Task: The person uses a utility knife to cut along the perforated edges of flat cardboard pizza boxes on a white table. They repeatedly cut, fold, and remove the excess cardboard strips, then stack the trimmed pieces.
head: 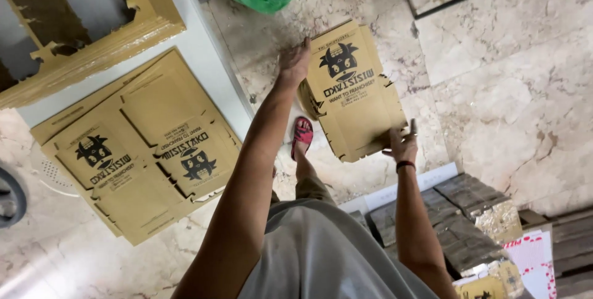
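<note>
Between both hands (404,144), flat cardboard box (352,92)

There is one view only, from a camera worn on the person's head, so no second view shares any part of the scene. It faces almost straight down along the person's own body: the grey shirt (321,256) fills the near bottom edge, both forearms stretch away from the lens, and a foot in a red sandal (302,135) stands on the marble floor (519,101) far below. The left hand (293,63) and right hand (403,144) sit near the middle of the frame, at arm's length from the camera. The view takes in a table edge (204,58) at left and stacked pallets (469,212) at right.
</note>
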